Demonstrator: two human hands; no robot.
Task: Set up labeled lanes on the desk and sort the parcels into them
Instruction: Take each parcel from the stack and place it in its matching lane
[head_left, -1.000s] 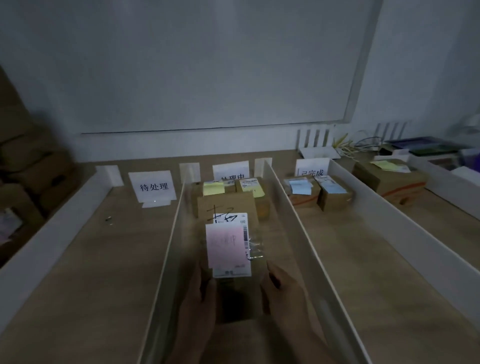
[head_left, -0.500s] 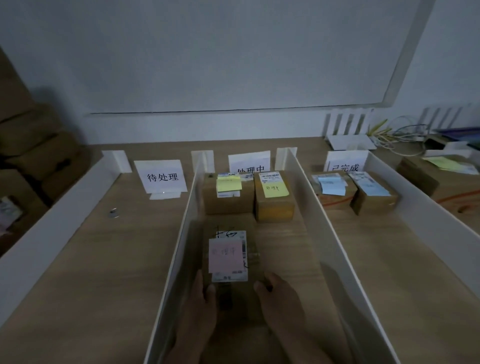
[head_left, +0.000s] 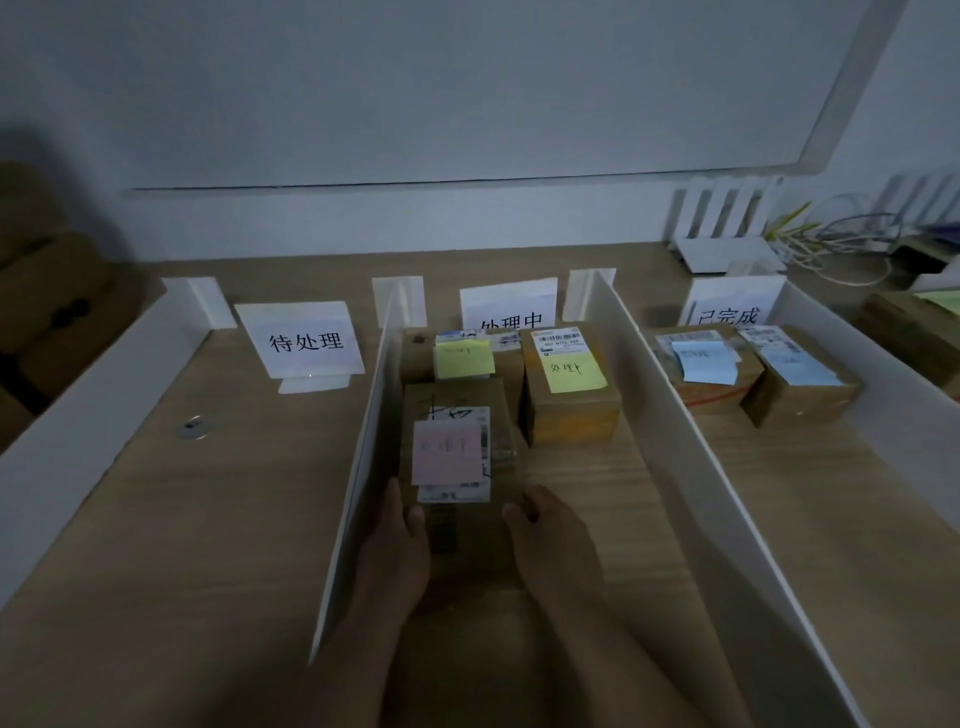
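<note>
Dim wooden desk (head_left: 208, 519), cut into lanes by white dividers, a card standing at the head of each. Down the middle lane, under the middle card (head_left: 509, 306), both hands are on the pink-note parcel (head_left: 470, 535). The left hand (head_left: 395, 561) clasps its left side and the right hand (head_left: 556, 551) its right, thumbs lying on top, the fingers hidden down the sides. The parcel sits low in the lane, close against the left divider (head_left: 363, 467) and just behind the left yellow-note parcel (head_left: 462, 358); whether it is fully down, I cannot tell.

Placement looks like the job now. The smart play is to keep it flat, pink note (head_left: 447, 452) up and readable, and ease it forward square to the divider. That thin wall looks easy to knock, so the left knuckles need care. Stop short of shoving the yellow-note parcels ahead, then let go with both hands together.
</note>
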